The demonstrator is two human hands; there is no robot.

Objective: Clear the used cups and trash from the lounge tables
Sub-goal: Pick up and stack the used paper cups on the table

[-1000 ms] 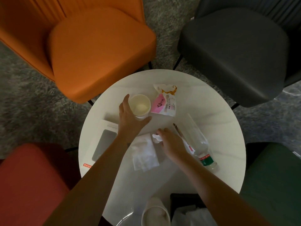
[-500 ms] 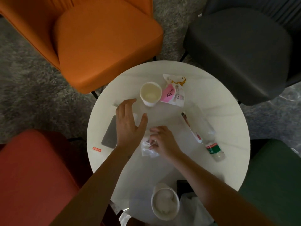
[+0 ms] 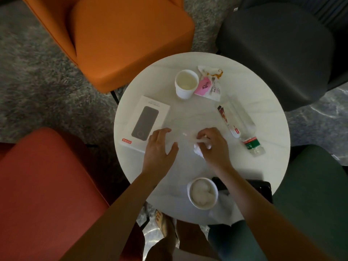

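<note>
On the round white table (image 3: 267, 166), my right hand (image 3: 213, 146) grips a crumpled white tissue (image 3: 197, 148) near the middle. My left hand (image 3: 160, 147) rests flat beside it with fingers spread, holding nothing. An empty paper cup (image 3: 186, 83) stands at the far side, next to a pink-and-white snack wrapper (image 3: 210, 84). A clear plastic bottle (image 3: 244, 129) with a green label lies on its side at the right, with a red-and-white sachet (image 3: 227, 119) against it. A second paper cup (image 3: 203, 193) stuffed with white tissue stands near the front edge.
A white box (image 3: 146, 119) picturing a grey device lies on the table's left. A dark flat object (image 3: 250, 185) and white paper (image 3: 226, 210) sit at the front edge. Orange (image 3: 128, 40), dark grey (image 3: 278, 49), red (image 3: 47, 185) and green (image 3: 310, 185) chairs ring the table.
My right hand has bunched the flat tissue into a ball. My left hand pulled back from the far cup and uncovered the white box. The view shifted back, showing the near cup.
</note>
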